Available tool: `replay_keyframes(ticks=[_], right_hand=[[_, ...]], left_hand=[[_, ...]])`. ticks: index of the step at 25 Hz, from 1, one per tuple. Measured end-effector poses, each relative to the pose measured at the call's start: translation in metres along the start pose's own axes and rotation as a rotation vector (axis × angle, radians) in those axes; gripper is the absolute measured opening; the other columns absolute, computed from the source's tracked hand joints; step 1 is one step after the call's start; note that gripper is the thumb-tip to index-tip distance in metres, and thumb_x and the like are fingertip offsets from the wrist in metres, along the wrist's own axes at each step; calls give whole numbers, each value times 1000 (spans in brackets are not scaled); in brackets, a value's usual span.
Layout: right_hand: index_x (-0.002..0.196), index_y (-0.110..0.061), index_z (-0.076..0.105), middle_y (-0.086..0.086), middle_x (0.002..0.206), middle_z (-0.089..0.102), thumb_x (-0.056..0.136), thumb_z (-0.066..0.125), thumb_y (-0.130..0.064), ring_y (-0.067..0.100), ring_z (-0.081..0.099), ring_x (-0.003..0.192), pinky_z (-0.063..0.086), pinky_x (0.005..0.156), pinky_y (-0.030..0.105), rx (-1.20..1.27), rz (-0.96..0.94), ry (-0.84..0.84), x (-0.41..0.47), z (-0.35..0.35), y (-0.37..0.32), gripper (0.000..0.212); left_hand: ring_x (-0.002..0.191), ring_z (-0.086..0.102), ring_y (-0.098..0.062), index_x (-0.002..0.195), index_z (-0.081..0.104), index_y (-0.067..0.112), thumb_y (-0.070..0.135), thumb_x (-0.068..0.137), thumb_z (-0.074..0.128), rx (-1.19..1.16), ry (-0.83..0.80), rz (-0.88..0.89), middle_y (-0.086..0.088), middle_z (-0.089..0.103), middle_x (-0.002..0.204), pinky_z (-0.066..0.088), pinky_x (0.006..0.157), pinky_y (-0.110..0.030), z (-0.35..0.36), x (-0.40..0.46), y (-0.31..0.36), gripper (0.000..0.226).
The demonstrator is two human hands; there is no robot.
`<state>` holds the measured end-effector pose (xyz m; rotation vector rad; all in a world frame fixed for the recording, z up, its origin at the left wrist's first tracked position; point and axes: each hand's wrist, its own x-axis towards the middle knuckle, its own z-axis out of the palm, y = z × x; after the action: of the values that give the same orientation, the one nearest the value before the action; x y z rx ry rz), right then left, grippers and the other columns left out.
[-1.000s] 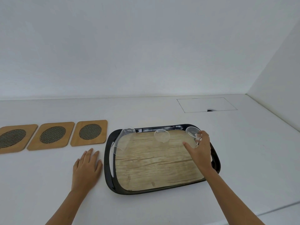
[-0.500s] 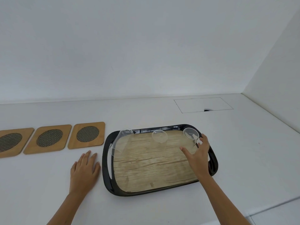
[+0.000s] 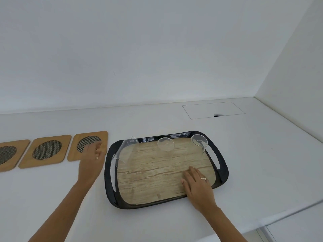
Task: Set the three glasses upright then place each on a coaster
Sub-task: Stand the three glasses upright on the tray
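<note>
Task status: early. Three clear glass tumblers sit along the far edge of a black-rimmed tray with wood-grain base. The left glass, at 11 o'clock on the tray, leans over the rim at a tilt. The middle glass at 12 o'clock and the right glass at 1 o'clock show round ends toward the camera; whether they stand upright or inverted cannot be told. No glass rests on a coaster.

Three square bamboo coasters with dark woven centres lie in a row at 9 o'clock of the tray: nearest coaster, middle coaster, far coaster, all bare.

The left hand hovers just beside the tray's left handle, partly over the nearest coaster, blurred, fingers loosely spread, grasping nothing. The right hand lies flat on the tray base at 4 o'clock, fingers extended, empty, wearing a ring.

Judgement: the step in hand is the reach for the tilted left glass. The next move calls for a firm wrap around its wall and a controlled turn; thin clear glass on a rim may slide.

Surface: a plain white countertop with a recessed rectangular hatch at 1 o'clock, enclosed by white walls.
</note>
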<state>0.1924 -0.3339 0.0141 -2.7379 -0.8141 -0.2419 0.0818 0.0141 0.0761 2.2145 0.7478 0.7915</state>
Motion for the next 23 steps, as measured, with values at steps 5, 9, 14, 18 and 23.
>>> replay_keyframes(ticks=[5,9,14,18,23], right_hand=[[118,-22,66,4,127,63,99,11,-47,23,56,122,49,92,41,-20,10,-72,1,-2,-1,63],[119,-22,65,3,129,62,99,9,-46,23,54,124,50,93,41,-29,20,-67,0,1,1,64],[121,-23,64,2,130,61,98,7,-48,22,53,125,48,95,41,-21,26,-78,2,1,-1,66],[121,-23,64,2,131,60,97,6,-50,22,52,125,48,95,41,-25,34,-58,2,4,1,68],[116,-23,67,2,128,63,98,6,-50,23,55,122,49,92,42,1,47,-50,2,1,-2,69]], left_hand=[[104,51,-35,125,49,7,32,87,49,301,-291,146,-18,55,118,45,83,-44,46,33,38,46],[97,50,-32,127,41,8,48,83,48,618,-403,192,-15,51,115,46,77,-39,69,33,38,60],[85,52,-27,126,35,7,54,77,55,658,-393,80,-13,54,102,43,63,-33,71,36,39,71],[84,53,-24,128,33,8,48,74,61,290,-295,-33,-10,53,100,47,64,-35,59,29,52,73],[91,53,-17,142,21,13,35,71,72,-146,-178,37,-4,45,110,49,76,-35,43,3,64,90]])
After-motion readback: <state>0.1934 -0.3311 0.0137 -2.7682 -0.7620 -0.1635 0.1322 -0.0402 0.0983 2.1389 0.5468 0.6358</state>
